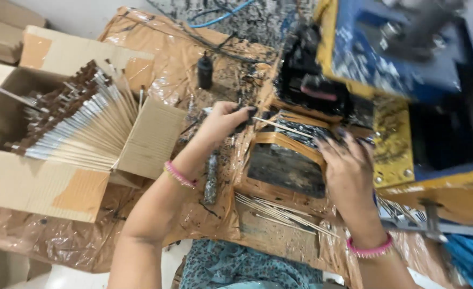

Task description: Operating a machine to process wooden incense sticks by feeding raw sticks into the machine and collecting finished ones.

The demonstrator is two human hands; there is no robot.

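A thin stick (pixel 287 127) lies slanting between both hands; the left hand (pixel 223 120) pinches its left end, while the right hand (pixel 349 166) rests nearby, fingers spread.

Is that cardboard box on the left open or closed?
Open: the cardboard box has its flaps spread outward, and a fanned stack of thin brushes lies exposed inside.

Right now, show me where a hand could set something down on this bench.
Freest patch: the dark flat plate framed by taped edging, between left hand and right hand. The wrinkled plastic sheet below the cardboard box is bare too. Crowded: the loose sticks near the front and the box of brushes.
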